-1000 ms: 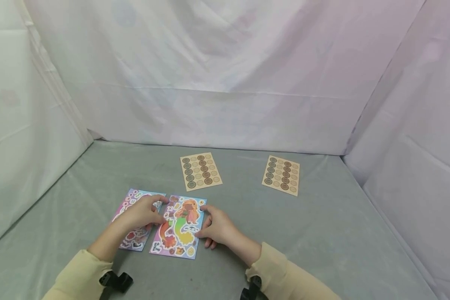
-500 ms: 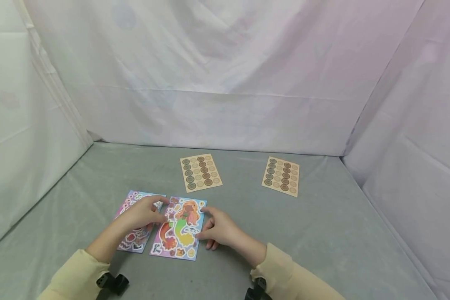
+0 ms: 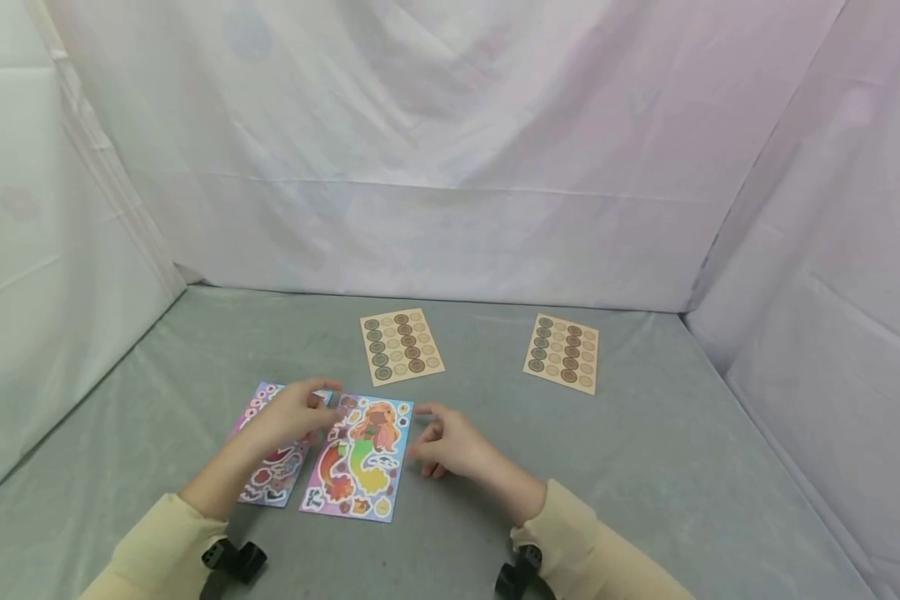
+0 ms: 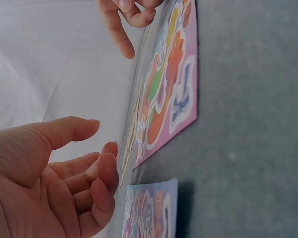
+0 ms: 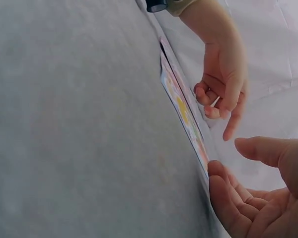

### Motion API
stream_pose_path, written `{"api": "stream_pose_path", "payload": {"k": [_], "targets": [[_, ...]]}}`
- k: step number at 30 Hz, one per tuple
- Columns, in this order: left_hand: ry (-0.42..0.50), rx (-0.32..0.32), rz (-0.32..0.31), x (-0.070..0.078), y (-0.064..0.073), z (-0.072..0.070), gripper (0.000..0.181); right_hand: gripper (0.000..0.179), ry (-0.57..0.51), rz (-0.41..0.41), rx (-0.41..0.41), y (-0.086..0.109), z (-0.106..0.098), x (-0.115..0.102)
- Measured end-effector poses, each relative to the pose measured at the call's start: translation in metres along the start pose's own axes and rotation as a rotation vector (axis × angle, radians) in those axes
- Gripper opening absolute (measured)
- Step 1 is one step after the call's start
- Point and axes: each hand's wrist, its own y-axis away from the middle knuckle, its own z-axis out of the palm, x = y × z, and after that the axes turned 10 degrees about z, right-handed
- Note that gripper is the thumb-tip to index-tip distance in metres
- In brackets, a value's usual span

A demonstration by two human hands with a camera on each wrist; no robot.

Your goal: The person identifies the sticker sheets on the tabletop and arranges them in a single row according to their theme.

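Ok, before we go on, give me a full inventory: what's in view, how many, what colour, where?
mermaid-picture sheet: 1, multicoloured on blue and purple, between the hands
partly covered sheet: 1, blue and purple with small pictures, left of it
round-pattern sheets: 2, tan with dark and pale circles, farther back
tabletop: 1, grey, under all sheets
fabric walls: 3 sides visible, whitish, back and both sides
wrist devices: 2, black, by the cuffs
sleeves: 2, pale yellow, both forearms
left hand: 1, bare, over the partly covered sheet
right hand: 1, bare, by the mermaid-picture sheet's right edge
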Motion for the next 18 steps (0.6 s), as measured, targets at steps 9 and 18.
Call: {"api": "stream_pose_path", "payload": {"k": [9, 18], "targets": [[-0.036, 0.082, 0.106, 0.006, -0.01, -0.002, 0.051, 0.061, 0.003, -0.041, 0.064, -0.005, -0.017, -0.005], [-0.056, 0.158, 0.115, 0.011, -0.023, -0.003, 0.049, 0.059, 0.028, -0.059, 0.166, -0.009, -0.032, -0.013]]}}
